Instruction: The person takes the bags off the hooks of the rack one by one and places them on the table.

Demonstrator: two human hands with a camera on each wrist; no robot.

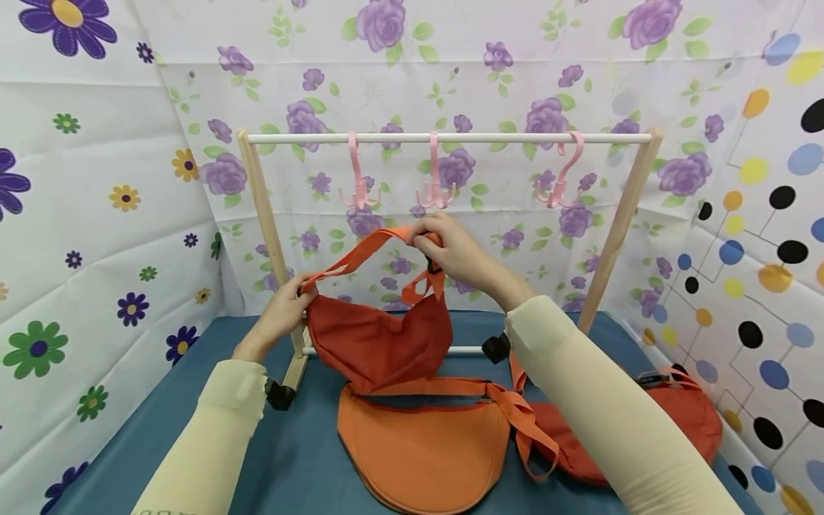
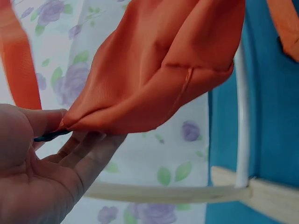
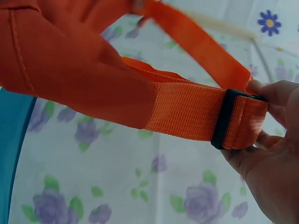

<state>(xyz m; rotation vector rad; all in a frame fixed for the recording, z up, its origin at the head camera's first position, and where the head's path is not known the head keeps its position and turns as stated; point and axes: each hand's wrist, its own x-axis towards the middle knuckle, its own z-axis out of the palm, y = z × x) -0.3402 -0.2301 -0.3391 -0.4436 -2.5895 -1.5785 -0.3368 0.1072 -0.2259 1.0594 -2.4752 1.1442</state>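
Note:
A red-orange shoulder bag (image 1: 380, 336) hangs between my two hands in front of the rack, below the pink hooks. My left hand (image 1: 281, 311) pinches its left upper corner, where the strap joins the body; the left wrist view shows thumb and fingers at that corner (image 2: 70, 122). With my right hand (image 1: 453, 250) I grip the orange strap (image 1: 370, 247) near its black slide buckle (image 3: 224, 119). The strap arches between both hands, and the bag's body sags beneath it. Its lower edge overlaps an orange bag (image 1: 425, 454) lying on the blue cloth.
The rack's white rail (image 1: 399, 138) carries three pink hooks, including a middle hook (image 1: 435, 175) and a right hook (image 1: 561, 175). A wooden post (image 1: 621, 229) stands at the right. Another red bag (image 1: 685, 415) lies on the blue cloth (image 1: 283, 458), partly behind my right forearm.

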